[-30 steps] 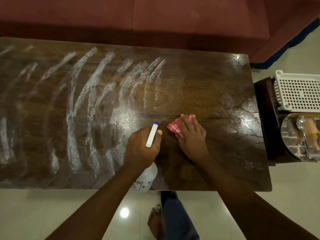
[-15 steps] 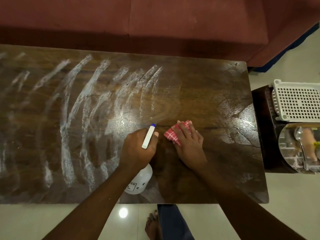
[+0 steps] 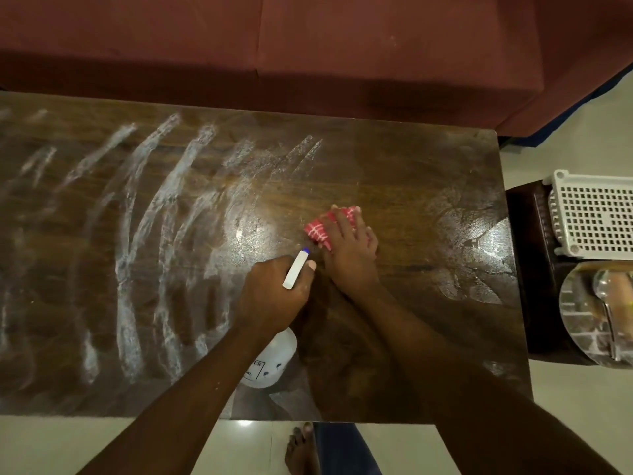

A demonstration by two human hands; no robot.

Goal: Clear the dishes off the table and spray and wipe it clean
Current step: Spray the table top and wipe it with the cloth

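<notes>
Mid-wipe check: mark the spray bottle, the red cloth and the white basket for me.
spray bottle (image 3: 274, 359): head view, on its white round body.
red checked cloth (image 3: 317, 232): head view, on its uncovered left end.
white basket (image 3: 596, 217): head view, on its perforated face.

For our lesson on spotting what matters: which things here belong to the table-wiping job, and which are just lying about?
Part of the job:
table
red checked cloth, pressed under the right hand
spray bottle, gripped by the left hand
steel plate and spoon, already off the table

Just lying about:
white basket
maroon sofa
</notes>
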